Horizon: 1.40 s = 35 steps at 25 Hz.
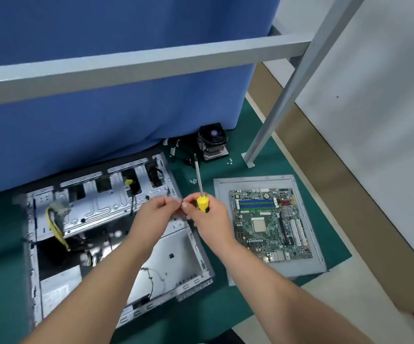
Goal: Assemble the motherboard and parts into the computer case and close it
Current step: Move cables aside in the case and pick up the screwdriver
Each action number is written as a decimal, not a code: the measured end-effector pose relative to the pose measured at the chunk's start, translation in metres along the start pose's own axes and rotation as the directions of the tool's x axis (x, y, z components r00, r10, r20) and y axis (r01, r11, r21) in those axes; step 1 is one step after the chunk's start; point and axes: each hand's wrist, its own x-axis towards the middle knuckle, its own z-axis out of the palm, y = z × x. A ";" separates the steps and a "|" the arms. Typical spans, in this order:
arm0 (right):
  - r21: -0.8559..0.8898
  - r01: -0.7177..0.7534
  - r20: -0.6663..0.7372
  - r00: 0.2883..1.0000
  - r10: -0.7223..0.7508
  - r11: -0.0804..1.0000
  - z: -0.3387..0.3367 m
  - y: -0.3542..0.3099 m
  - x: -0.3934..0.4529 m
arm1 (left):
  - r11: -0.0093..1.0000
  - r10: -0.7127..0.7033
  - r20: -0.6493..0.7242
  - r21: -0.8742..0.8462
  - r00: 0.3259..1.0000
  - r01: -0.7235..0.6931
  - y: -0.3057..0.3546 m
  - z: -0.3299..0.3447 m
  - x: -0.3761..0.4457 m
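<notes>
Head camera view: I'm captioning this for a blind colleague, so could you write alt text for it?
Over an open computer case on a green mat, the right hand grips a yellow-handled screwdriver with its shaft pointing up, while the left hand meets it, both pinching something small and dark. The motherboard lies on a grey panel to the right, a CPU cooler behind.

We see a counter (pixel 245 135) covered in a green mat. At lower left of the frame the open case (pixel 116 234) lies on it. At right of centre a grey panel (pixel 250 266) lies flat, bearing the motherboard (pixel 270 224). Near the frame's middle, by the blue curtain (pixel 116 120), stand a cooler (pixel 212 141) and black cables (pixel 178 151). Small screws (pixel 193 181) lie between cooler and panel, more (pixel 230 161) beside a post foot (pixel 248 161).
</notes>
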 end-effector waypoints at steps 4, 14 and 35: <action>-0.066 0.051 0.047 0.998 -0.048 0.997 0.039 -0.008 -0.050 | 0.957 -0.075 0.152 -0.265 0.986 0.114 -0.022 -0.052 -0.056; -0.125 0.141 0.115 0.985 -0.127 0.982 0.125 0.002 -0.185 | 0.816 -0.119 0.320 -0.507 0.940 0.276 -0.093 -0.143 -0.166; -0.143 -0.011 0.381 0.922 0.065 0.990 0.135 0.025 -0.270 | 0.199 -0.119 0.060 -0.976 0.991 0.083 -0.092 -0.167 -0.213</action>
